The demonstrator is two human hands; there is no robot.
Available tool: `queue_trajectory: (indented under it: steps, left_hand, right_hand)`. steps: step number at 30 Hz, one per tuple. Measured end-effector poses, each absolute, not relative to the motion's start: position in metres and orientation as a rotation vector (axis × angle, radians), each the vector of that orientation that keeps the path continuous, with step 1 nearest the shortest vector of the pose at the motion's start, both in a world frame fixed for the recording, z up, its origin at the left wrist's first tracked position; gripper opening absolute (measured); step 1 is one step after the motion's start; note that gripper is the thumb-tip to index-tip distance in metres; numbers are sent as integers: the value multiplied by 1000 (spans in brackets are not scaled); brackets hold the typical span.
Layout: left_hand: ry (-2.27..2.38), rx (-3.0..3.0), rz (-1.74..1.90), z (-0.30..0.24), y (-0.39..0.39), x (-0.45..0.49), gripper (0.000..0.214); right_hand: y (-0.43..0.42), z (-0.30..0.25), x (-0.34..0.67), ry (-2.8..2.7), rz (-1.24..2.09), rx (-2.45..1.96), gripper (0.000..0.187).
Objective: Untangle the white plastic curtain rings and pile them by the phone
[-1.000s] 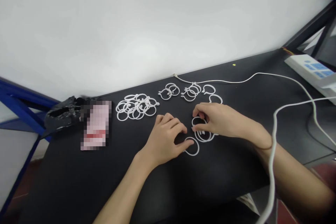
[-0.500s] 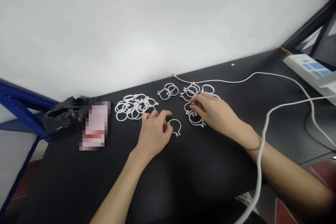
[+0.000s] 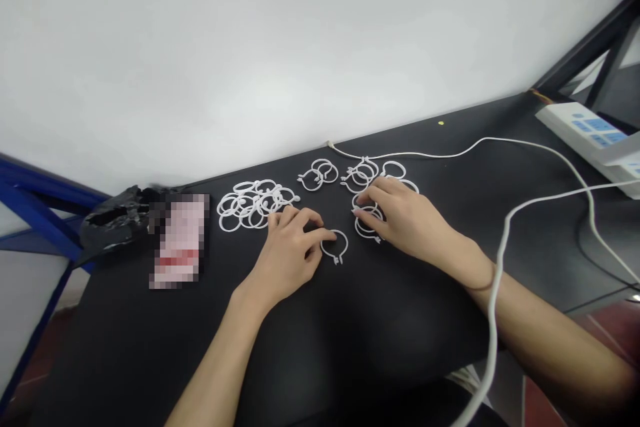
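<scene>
My left hand is open, its index finger stretched over the rim of a single white plastic ring with a split and small catch ends. The other fingers bend toward the black table. My right hand hovers low over a small group of the same rings, thumb and index finger apart and touching or just above them. Its palm side is hidden. Beyond it lie more overlapping rings, and some rings are partly covered by the hand. A larger pile of rings lies left of my left hand.
A few rings lie near the wall. A white cable crosses the back, and a thicker white cord hangs before my right forearm. A power strip stands right. Left are a black plastic bag and a blurred pink item.
My left index finger has stretched out onto the single ring. My right thumb and index finger have spread, and the rings beneath them have shifted slightly left.
</scene>
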State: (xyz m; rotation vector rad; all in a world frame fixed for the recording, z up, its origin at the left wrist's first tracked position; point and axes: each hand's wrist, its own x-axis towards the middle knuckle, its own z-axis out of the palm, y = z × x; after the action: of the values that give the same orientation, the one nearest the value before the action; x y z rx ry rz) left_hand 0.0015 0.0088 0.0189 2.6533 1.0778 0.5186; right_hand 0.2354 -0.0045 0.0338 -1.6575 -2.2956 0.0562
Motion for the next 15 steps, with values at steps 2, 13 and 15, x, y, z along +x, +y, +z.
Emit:
queue_trajectory:
  steps: [2, 13, 15]
  left_hand:
    - [1065, 2640, 527, 19, 9, 2, 22]
    - [1070, 2521, 757, 18, 8, 6, 6]
    - [1062, 2499, 825, 20, 7, 6, 7]
  right_hand:
    - [-5, 34, 233, -2284, 104, -1608, 14]
    - [-8, 33, 224, -2312, 365, -1331, 20]
    - [-8, 33, 224, -2262, 415, -1286, 21]
